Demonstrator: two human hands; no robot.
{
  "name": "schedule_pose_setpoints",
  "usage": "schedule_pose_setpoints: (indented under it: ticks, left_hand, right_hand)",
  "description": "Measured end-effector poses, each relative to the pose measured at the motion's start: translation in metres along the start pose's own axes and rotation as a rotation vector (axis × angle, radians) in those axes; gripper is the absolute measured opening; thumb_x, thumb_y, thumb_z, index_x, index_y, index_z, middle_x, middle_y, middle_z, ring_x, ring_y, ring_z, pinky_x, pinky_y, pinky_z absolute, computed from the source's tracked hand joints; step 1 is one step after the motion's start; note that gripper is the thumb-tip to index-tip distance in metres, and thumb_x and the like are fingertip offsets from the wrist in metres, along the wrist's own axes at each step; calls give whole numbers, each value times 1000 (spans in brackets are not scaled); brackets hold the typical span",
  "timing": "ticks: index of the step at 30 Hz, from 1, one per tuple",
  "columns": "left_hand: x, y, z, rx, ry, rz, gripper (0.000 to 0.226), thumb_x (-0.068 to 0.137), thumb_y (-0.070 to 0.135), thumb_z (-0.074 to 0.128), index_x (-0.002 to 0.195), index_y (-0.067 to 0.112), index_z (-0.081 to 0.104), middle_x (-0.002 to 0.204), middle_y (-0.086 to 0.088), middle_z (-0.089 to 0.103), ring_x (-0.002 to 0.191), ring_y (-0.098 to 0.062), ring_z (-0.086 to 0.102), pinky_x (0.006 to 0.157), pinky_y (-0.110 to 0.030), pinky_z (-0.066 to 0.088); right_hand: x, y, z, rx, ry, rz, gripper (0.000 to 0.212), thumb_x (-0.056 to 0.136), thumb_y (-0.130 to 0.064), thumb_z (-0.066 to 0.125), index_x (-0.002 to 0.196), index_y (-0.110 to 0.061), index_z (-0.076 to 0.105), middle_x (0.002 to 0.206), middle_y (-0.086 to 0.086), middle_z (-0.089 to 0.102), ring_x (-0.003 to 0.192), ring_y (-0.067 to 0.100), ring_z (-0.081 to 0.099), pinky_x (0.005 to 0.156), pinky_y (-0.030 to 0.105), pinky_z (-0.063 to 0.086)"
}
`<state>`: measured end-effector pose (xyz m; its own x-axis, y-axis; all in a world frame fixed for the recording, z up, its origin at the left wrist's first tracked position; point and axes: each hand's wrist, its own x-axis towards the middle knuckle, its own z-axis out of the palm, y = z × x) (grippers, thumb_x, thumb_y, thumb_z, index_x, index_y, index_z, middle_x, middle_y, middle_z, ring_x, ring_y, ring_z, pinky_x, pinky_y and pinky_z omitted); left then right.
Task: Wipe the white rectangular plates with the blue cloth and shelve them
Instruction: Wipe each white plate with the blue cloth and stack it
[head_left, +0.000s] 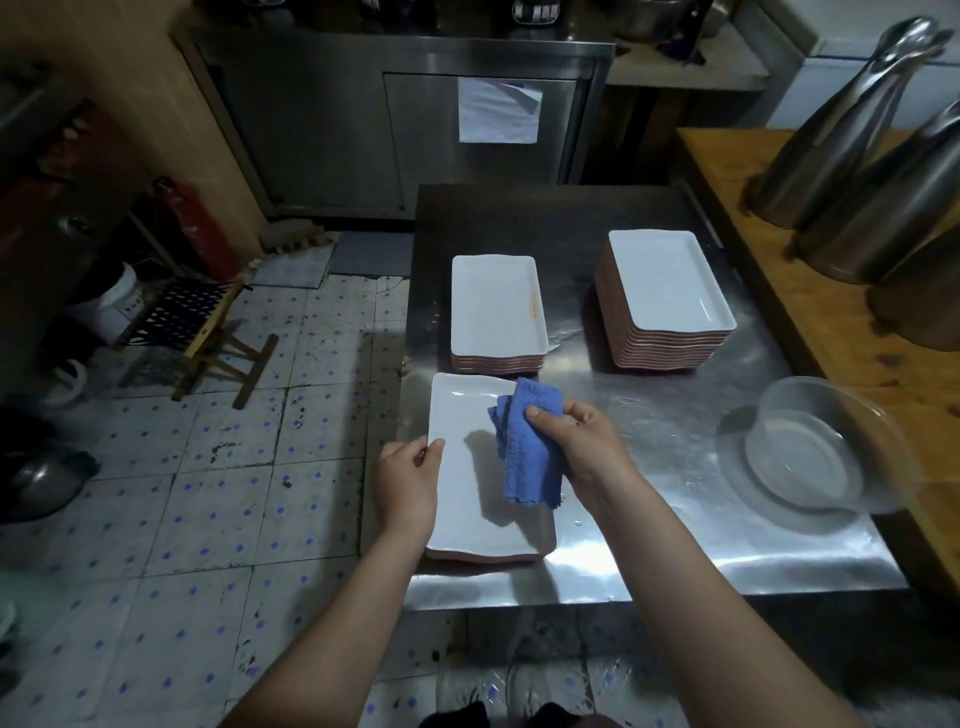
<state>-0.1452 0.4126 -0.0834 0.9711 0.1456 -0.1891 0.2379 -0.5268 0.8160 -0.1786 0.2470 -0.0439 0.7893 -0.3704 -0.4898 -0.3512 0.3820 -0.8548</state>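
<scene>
Plates, white and rectangular with brown undersides, sit on the steel worktop (649, 467). A tall stack (670, 291) stands well beyond the right fingers, and a shorter stack (496, 306), its top plate smeared orange, stands just beyond the cloth. A single plate (467, 499) lies nearest, at the worktop's left edge. The left hand (405, 478) grips its left rim, thumb on top. The blue cloth (530, 457), folded and crumpled, hangs over the plate's right half. The right hand (587, 441) clutches it, fingers curled around.

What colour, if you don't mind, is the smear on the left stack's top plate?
The smear is orange; head view.
</scene>
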Motion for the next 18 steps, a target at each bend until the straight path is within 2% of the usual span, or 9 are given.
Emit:
schedule_pose_setpoints:
  ticks: [3, 6, 10, 13, 18]
  left_hand:
    - [3, -6, 3, -18, -3, -25, 27, 89, 18, 62, 110, 1, 67, 104, -11, 55, 82, -14, 50, 66, -17, 31]
    - [6, -11, 6, -30, -33, -29, 31, 88, 19, 62, 114, 3, 66, 111, -12, 55, 85, -14, 51, 73, -18, 34]
    - [14, -14, 8, -62, -73, -32, 28, 86, 17, 65, 110, 4, 67, 113, -13, 55, 86, -20, 59, 79, -24, 43]
    - [21, -15, 5, -87, -116, -19, 25, 85, 16, 65, 109, 8, 65, 114, -11, 55, 85, -16, 59, 78, -25, 46]
    - [39, -4, -6, -158, -142, 24, 27, 85, 16, 64, 112, 13, 60, 117, -10, 58, 91, -14, 58, 84, -26, 47]
  right_hand:
    - [2, 4, 1, 17, 19, 13, 17, 80, -12, 73, 92, -7, 62, 86, 13, 71, 76, 25, 67, 79, 41, 55]
    - [5, 6, 2, 23, 48, 34, 16, 80, -12, 74, 89, -8, 60, 88, 13, 70, 77, 26, 66, 81, 42, 55]
    - [10, 7, 5, 29, 74, 45, 12, 82, -12, 72, 84, -10, 60, 88, 13, 68, 76, 24, 64, 79, 40, 53]
    - [13, 5, 7, 38, 57, 11, 10, 85, -16, 69, 90, -12, 61, 89, 9, 70, 78, 21, 66, 73, 35, 54]
    - [22, -7, 10, 51, 21, -51, 4, 92, -21, 61, 95, -18, 59, 91, 2, 70, 81, 15, 67, 76, 38, 53]
